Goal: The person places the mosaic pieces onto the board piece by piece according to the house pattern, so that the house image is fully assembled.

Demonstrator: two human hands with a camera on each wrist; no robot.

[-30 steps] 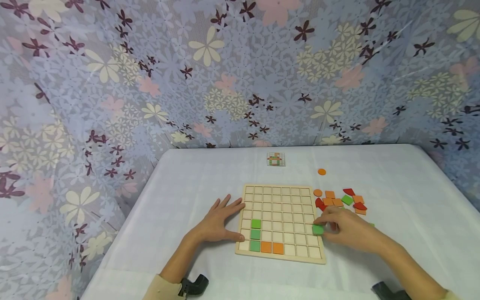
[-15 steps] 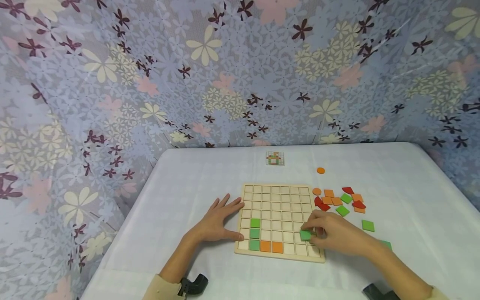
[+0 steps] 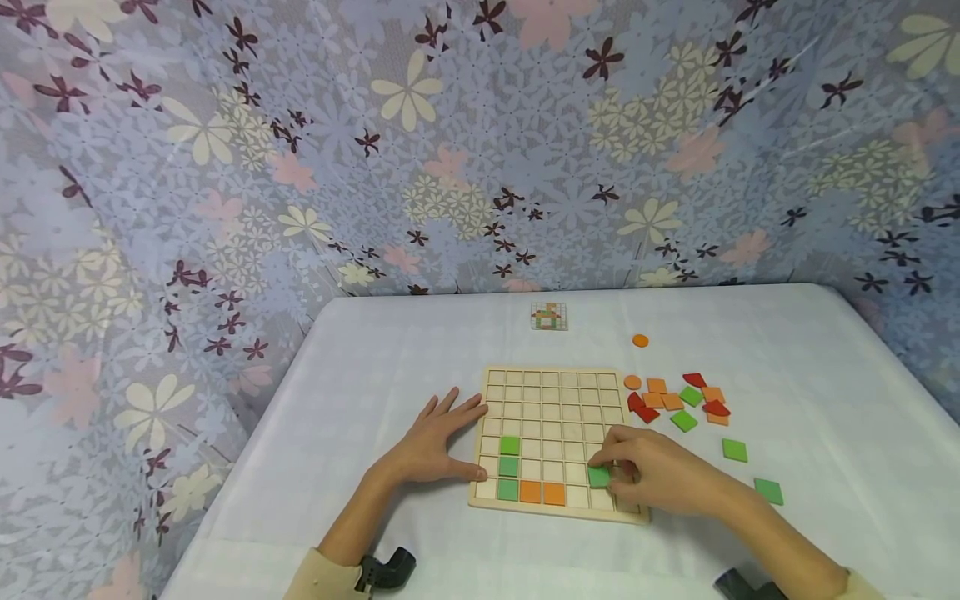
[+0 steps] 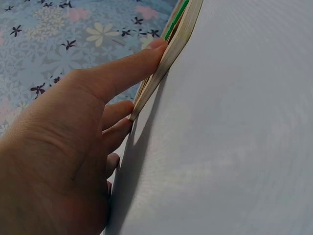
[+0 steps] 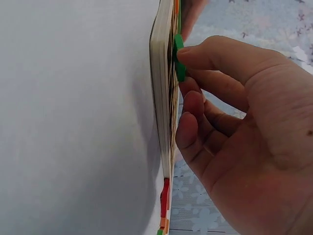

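A square wooden grid board (image 3: pixel 555 400) lies on the table, holding three green tiles in a column near its left side and two orange tiles (image 3: pixel 530 492) in the bottom row. My left hand (image 3: pixel 437 446) rests against the board's left edge with fingers spread; in the left wrist view the thumb and fingertips touch the wooden rim. Over the lower right cells, my right hand (image 3: pixel 660 468) pinches a green square tile (image 3: pixel 598 477) between thumb and fingers. The right wrist view shows this green tile (image 5: pixel 179 58) tilted slightly and close to the board's surface.
Right of the board lie loose orange squares (image 3: pixel 672 402), red pieces (image 3: pixel 694 380) and several green squares (image 3: pixel 735 450). Two orange discs (image 3: pixel 641 341) sit nearby. A small pattern card (image 3: pixel 549 317) lies behind the board. A floral curtain (image 3: pixel 465 150) hangs beyond the table.
My right hand has carried the green tile leftward and slightly down, from the board's right edge to above its lower right cells. The left hand has stayed put.
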